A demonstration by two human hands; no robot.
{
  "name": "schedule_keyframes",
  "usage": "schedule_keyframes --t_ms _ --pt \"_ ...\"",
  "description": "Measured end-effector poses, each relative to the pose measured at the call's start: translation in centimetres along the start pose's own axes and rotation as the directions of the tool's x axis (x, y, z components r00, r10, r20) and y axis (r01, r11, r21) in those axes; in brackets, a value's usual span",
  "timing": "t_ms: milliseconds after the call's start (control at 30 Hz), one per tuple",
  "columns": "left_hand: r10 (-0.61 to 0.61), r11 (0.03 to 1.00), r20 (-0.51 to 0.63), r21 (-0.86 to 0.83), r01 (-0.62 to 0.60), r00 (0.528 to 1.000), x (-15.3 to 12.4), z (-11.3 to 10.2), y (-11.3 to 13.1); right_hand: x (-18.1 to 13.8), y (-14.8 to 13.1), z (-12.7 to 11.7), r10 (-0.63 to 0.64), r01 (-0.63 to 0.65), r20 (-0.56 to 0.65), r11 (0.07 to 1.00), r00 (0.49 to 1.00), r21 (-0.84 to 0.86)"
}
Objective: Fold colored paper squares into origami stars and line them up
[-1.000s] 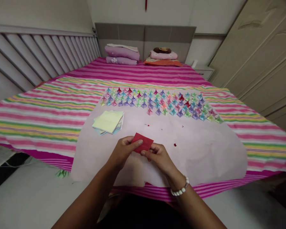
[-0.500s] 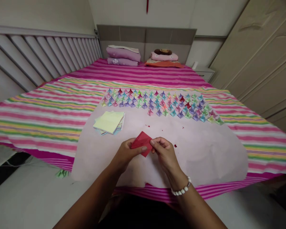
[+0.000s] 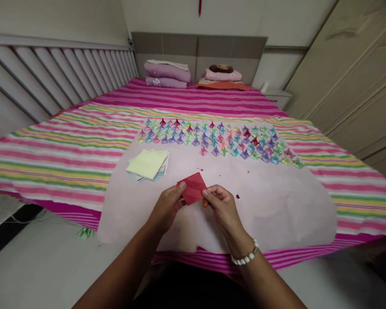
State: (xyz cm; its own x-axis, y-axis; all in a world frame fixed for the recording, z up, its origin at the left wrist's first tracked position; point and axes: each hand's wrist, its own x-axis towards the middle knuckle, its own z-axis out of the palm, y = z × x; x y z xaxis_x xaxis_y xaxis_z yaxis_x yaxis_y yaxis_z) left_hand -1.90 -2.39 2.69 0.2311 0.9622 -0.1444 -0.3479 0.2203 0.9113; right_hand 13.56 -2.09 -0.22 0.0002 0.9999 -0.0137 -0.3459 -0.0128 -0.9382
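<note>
A small red paper square [image 3: 192,188] with creases is held above the pale paper sheet [image 3: 276,206] near the bed's front edge. My left hand [image 3: 166,207] pinches its left edge with thumb and forefinger. My right hand [image 3: 222,208], with a white bead bracelet at the wrist, pinches its right edge. Both hands are closed on the paper. A stack of pastel paper squares [image 3: 148,164] lies to the left of my hands.
Rows of several small folded paper shapes [image 3: 218,139] in many colours line the sheet's far edge. The striped bedspread [image 3: 67,146] covers the bed. Pillows [image 3: 167,72] lie at the headboard. A slatted rail [image 3: 51,73] runs along the left, wardrobe doors [image 3: 350,81] along the right.
The red paper has been turned and opened from a flat folded rectangle into a tilted square, held slightly higher. Both hands shifted their pinch along its edges.
</note>
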Motion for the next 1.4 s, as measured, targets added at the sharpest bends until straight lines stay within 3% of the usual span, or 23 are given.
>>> schedule_keyframes --t_ms 167,467,633,767,1000,1400 --pt "-0.067 0.997 -0.018 -0.028 0.066 0.998 -0.1 0.4 -0.3 -0.2 -0.1 -0.1 0.013 -0.013 0.004 1.000 1.000 0.008" --pt "-0.045 0.998 0.038 -0.035 0.046 0.998 -0.1 0.5 0.0 -0.4 -0.2 0.0 0.004 -0.003 0.042 1.000 0.999 -0.010" --pt "-0.081 0.995 0.001 -0.051 0.081 0.997 0.0 0.3 -0.2 -0.2 -0.2 -0.2 -0.019 0.020 0.030 1.000 0.999 -0.015" --pt "-0.077 0.997 0.014 0.003 0.077 0.997 0.1 -0.1 -0.6 -0.1 -0.1 -0.5 -0.029 0.029 0.015 0.999 0.999 -0.032" --pt "-0.049 0.988 -0.066 0.140 0.058 0.997 0.3 -1.1 -1.7 -0.1 0.0 -0.5 -0.048 0.049 0.028 0.999 0.998 -0.013" --pt "-0.073 0.997 -0.005 -0.016 0.073 0.997 0.1 0.2 -0.3 -0.3 -0.2 -0.5 -0.106 0.107 0.021 0.994 0.994 -0.037"
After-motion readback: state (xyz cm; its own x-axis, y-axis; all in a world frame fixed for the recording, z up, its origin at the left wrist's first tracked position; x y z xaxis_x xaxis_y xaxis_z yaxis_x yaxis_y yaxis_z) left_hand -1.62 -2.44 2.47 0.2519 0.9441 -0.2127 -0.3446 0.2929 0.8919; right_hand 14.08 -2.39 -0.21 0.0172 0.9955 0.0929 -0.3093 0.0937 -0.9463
